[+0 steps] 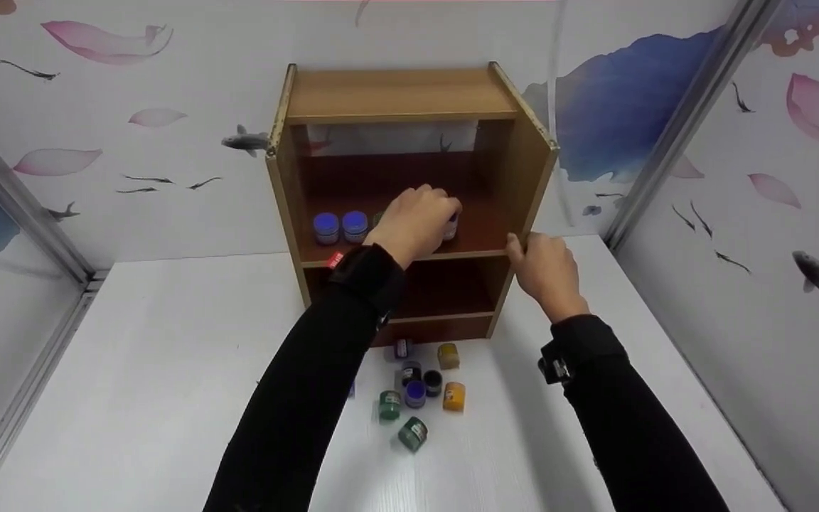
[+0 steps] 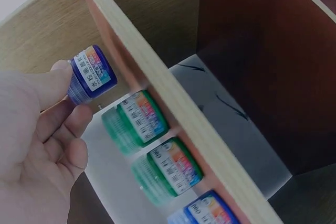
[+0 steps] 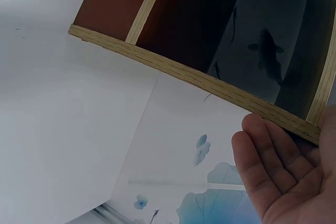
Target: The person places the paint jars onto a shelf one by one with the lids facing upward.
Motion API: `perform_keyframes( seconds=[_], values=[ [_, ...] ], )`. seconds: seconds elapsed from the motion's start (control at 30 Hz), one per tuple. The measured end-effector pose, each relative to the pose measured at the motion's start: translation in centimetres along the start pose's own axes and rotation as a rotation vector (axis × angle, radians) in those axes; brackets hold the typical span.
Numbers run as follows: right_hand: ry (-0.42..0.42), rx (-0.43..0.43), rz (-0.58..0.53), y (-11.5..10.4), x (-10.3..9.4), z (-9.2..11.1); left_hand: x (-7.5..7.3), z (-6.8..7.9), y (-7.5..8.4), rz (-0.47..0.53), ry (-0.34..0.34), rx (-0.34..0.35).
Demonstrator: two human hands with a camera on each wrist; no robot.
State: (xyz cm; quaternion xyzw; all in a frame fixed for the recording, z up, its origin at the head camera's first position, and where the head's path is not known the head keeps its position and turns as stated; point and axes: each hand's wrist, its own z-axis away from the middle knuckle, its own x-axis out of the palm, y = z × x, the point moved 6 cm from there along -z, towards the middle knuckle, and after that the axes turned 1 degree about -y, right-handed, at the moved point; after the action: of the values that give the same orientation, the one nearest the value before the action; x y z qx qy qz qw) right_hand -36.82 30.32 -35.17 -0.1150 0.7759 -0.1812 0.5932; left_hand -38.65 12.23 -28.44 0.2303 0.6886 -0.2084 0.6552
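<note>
My left hand (image 1: 413,220) is inside the middle compartment of a wooden shelf unit (image 1: 402,92). Its thumb and fingers pinch a small blue-lidded paint jar (image 2: 92,74), held with the label showing in the left wrist view. Along the same shelf board stand a green paint jar (image 2: 137,120), another green one (image 2: 173,166) and a blue one (image 2: 210,209); in the head view two blue-lidded jars (image 1: 355,226) show left of my hand. On the unit's right side, my right hand (image 1: 548,270) grips the side panel's front edge, fingers outside (image 3: 273,166).
Several paint jars, including green (image 1: 413,434), yellow (image 1: 454,396) and dark ones, lie or stand on the white table (image 1: 168,398) before the unit. A lower compartment (image 1: 445,288) lies beneath the jars' board. Patterned white walls (image 1: 189,43) enclose the table's back and sides.
</note>
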Motion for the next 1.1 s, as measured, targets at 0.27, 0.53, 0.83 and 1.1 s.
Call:
perform_keyframes(
  seconds=[0.27,0.53,0.83,1.1],
  values=[
    [0.016,-0.005,0.000,0.0,-0.1,0.0,0.5,-0.2,-0.3,-0.008,0.065,0.013],
    [0.020,-0.006,0.001,-0.1,-0.1,0.2,0.9,-0.1,-0.5,-0.035,0.109,0.023],
    [0.008,-0.001,0.007,-0.3,0.1,0.1,1.3,0.2,-0.7,-0.081,0.125,0.015],
    [0.023,-0.012,0.003,-0.2,-0.2,0.2,0.8,0.8,-0.4,-0.010,0.171,0.053]
  ],
)
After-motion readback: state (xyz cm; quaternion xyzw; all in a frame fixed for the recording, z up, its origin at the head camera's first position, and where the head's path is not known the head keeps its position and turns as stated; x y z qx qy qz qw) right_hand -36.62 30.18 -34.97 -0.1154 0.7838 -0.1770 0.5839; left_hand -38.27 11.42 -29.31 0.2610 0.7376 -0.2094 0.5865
